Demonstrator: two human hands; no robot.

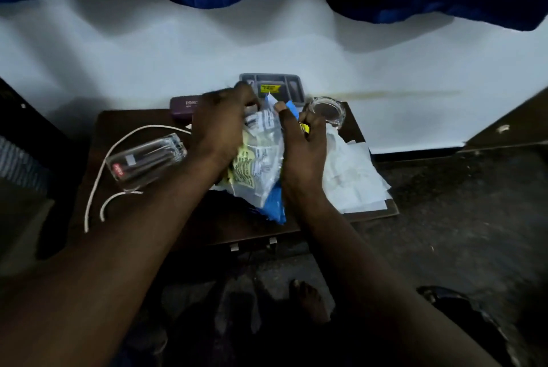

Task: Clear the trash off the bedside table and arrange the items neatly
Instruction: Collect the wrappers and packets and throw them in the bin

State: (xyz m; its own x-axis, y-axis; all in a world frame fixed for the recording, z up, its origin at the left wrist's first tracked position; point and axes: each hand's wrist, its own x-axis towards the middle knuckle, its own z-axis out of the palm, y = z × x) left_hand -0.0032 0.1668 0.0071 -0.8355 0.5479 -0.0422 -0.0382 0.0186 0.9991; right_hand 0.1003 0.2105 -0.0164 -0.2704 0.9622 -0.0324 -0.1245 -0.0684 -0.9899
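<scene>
Both hands bunching wrappers [258, 156] over the middle of the counter [127, 120]. Left hand [219, 126] fingers clamped on top of the bunch, right hand [302, 147] fingers clamped on its side. Not far along. Still to sort: papers [353, 177], cord [100, 171], clear case [145, 159], ashtray [327, 111], tray [293, 85].

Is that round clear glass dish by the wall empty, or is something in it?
Empty, as far as shows: the round clear glass dish stands upright and the dark table shows through its base.
</scene>
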